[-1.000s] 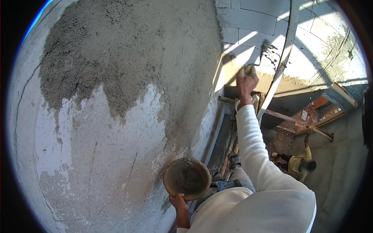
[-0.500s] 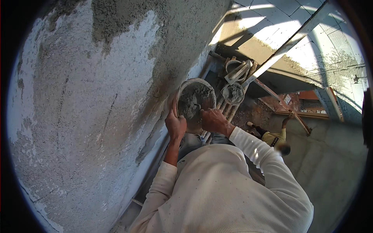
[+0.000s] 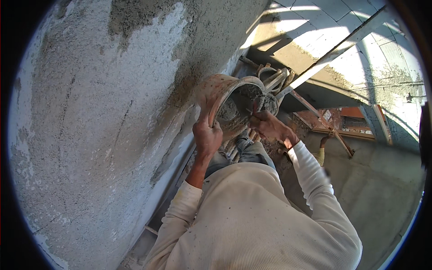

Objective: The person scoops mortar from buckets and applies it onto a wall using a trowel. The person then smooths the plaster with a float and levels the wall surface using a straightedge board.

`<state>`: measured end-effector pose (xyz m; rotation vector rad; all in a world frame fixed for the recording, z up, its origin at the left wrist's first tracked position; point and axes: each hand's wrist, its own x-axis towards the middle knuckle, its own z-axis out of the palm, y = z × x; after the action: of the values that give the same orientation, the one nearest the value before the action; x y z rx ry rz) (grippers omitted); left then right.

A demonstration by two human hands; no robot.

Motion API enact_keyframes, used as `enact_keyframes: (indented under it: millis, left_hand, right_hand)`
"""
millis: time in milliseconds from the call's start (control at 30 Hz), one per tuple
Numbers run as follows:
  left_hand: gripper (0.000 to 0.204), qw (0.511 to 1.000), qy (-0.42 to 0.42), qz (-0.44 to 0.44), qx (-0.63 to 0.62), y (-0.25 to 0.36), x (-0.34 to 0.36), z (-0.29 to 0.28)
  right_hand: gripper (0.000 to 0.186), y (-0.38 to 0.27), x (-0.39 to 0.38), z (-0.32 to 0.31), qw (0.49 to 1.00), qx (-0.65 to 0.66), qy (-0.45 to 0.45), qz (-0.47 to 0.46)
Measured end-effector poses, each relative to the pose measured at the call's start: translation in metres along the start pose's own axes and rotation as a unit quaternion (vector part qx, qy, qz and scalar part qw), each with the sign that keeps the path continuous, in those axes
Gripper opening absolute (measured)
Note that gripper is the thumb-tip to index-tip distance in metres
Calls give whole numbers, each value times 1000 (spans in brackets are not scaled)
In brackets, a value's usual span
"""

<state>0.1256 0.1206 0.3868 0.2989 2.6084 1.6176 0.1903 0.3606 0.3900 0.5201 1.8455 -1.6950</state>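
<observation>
My left hand [image 3: 207,135] grips the rim of a round, mortar-stained pan [image 3: 222,96] that is tilted toward me, with grey wet mortar [image 3: 234,110] inside it. My right hand [image 3: 270,126] reaches into the pan and holds a trowel handle; the blade is buried in the mortar and mostly hidden. Both arms wear cream long sleeves, the left one pushed up to the elbow. The pan is held close beside the plastered wall [image 3: 90,112].
The wall at left carries rough grey plaster, darker and wetter near the top [image 3: 148,18]. A slanted metal pole [image 3: 333,51] and scaffold bars [image 3: 315,112] cross at right. Far below lie a concrete floor [image 3: 378,189], red boards [image 3: 342,119] and another person [image 3: 321,153].
One second ago my right hand was up at the wall and the pan hung low. The pan has come up and tilted, and my right hand has gone into it.
</observation>
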Motion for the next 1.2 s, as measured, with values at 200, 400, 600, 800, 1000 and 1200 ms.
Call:
enact_keyframes:
  millis: [200,400,600,800,1000,1200]
  left_hand:
    - [55,987,-24,-139,-72,-23,14,2]
    - [65,941,61,-209,-257,-47,6,10]
    - [76,925,74,-221,-300,-82,-8,20]
    - [79,914,100,-294,-262,-113,-31,-15]
    - [77,925,104,-304,-204,-140,-72,-76]
    - [76,922,117,-311,-201,-140,-109,-97]
  right_hand:
    - [23,31,7,32,949,303,-80,38]
    - [26,17,-8,50,943,325,-47,-50]
    - [27,3,-4,58,870,480,-83,-74]
    - [35,-45,-22,-5,801,532,6,-275]
    - [26,-99,-74,-58,691,329,470,-439]
    - [14,-129,-8,-25,410,320,751,-407]
